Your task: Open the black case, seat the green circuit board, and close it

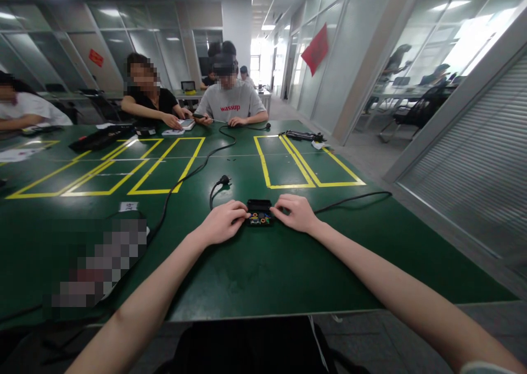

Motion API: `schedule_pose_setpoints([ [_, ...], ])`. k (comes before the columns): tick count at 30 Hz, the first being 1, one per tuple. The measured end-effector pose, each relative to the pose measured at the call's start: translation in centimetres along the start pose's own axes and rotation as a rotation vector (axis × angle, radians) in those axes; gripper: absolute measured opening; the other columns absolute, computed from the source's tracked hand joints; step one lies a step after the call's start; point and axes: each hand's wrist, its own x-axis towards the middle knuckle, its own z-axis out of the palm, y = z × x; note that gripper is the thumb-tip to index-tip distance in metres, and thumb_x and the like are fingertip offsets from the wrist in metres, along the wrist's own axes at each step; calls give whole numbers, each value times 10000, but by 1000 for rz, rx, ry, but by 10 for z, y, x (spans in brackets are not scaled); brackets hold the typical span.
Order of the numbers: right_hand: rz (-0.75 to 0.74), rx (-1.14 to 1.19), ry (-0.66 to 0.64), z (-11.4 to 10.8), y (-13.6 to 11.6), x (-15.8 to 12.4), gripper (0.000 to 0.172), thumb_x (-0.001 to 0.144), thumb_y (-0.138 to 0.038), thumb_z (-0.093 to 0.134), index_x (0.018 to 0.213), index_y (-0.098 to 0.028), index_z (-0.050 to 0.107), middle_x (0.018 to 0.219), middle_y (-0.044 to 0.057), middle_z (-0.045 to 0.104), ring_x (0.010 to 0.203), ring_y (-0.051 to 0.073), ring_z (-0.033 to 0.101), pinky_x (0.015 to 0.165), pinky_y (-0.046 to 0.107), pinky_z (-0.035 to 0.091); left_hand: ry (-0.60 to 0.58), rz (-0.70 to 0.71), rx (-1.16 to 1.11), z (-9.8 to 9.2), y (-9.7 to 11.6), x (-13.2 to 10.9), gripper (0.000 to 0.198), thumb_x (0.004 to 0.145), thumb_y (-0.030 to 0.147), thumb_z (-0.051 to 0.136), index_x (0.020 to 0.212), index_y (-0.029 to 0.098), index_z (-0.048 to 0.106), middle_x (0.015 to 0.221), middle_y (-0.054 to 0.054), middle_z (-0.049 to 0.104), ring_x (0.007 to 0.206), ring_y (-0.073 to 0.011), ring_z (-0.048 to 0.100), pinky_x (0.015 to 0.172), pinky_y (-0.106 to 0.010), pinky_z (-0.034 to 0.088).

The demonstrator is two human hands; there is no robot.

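Observation:
A small black open case (259, 211) lies on the green table (255, 269) right in front of me, with small coloured parts inside. My left hand (224, 220) rests at its left edge, fingers curled and pinched against the case. My right hand (295, 211) lies at its right edge, fingers bent, fingertips touching the case. A black cable with a plug (222, 181) lies just behind my left hand.
Yellow tape rectangles (288, 162) mark the table. A long black cable (349, 199) runs off to the right. Two people sit at the far side (230, 102), another at far left (20, 110). A black tool (302, 135) lies far right. The table edge is near me.

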Motion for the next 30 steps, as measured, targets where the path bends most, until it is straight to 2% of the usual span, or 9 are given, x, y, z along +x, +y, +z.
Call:
schedule_pose_setpoints([
  [3,221,13,30,9,1,4,211,923,-382,657,955,-191,741,887,68,666,807,216,628,744,346,485,19,-33,-77,2,-2,0,213,961,176,529,982,221,736,1164,-57,708,1045,-207,680,919,-342,553],
  [6,255,159,-48,12,2,6,189,873,-360,702,952,-194,748,917,65,675,856,221,634,770,356,504,63,-105,-145,5,-3,0,219,873,154,573,1011,222,729,1130,-56,716,1058,-222,686,953,-363,554],
  [11,371,440,-66,7,0,6,174,824,-312,700,951,-194,704,840,24,705,744,179,635,677,312,497,107,-266,-212,10,-2,2,398,807,224,624,1204,191,632,1200,-95,705,1115,-268,675,1005,-436,547],
  [15,415,637,-60,5,-4,6,179,792,-281,700,944,-191,677,850,31,741,779,180,693,683,297,527,97,-298,-273,13,-2,2,568,791,219,637,1353,204,549,1266,-99,695,1142,-264,676,1033,-445,535],
  [18,463,746,-39,6,-6,5,232,790,-289,699,994,-178,698,882,47,751,777,178,718,712,310,578,86,-282,-298,14,-3,0,618,799,209,643,1408,210,537,1235,-97,716,1139,-259,679,1034,-443,532],
  [22,533,824,-51,5,-7,0,348,818,-311,688,1133,-169,724,943,64,757,722,176,738,699,326,623,87,-246,-375,13,-3,-3,617,812,185,640,1424,178,562,1180,-105,740,1065,-244,702,948,-420,569],
  [25,522,822,-63,3,-8,-2,323,814,-321,706,1097,-172,746,935,67,767,726,185,745,673,315,625,96,-247,-512,12,-2,-3,610,819,146,636,1426,159,572,1148,-104,754,1008,-213,721,899,-382,591],
  [30,491,800,-52,-1,-14,-3,278,796,-325,712,1017,-160,748,873,59,771,723,179,734,691,313,619,100,-302,-662,11,2,-2,554,819,121,659,1371,138,617,1097,-100,767,951,-186,742,937,-396,610],
])
